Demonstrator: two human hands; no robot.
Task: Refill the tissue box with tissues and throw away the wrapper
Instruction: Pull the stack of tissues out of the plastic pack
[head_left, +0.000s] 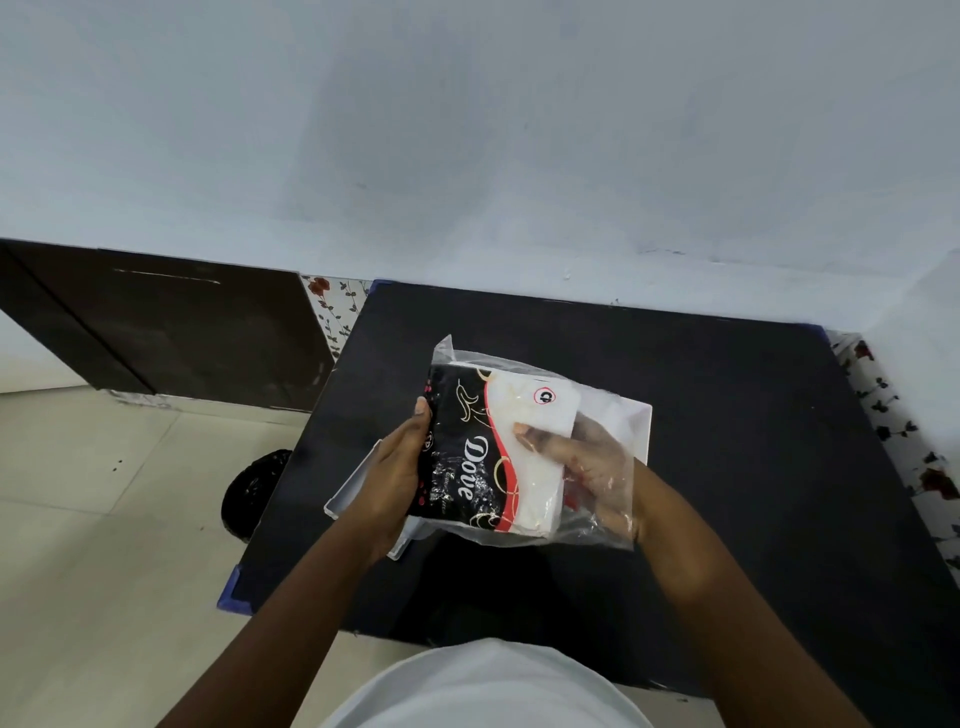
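I hold a pack of white tissues (540, 415) in its clear plastic wrapper (467, 457) with black, red and gold print, above the middle of the black table (727, 441). My left hand (395, 467) grips the wrapper's printed left side from outside. My right hand (592, 457) is inside the wrapper's open right end, thumb pressed on top of the tissue stack. Under the pack lies the open white tissue box (636, 421), mostly hidden; only its left and right rims show.
A bin lined with a black bag (254, 493) stands on the tiled floor left of the table. A dark cabinet (156, 322) sits against the wall at the left. Floral-patterned surfaces (893, 415) show beside the table, which backs onto a pale wall.
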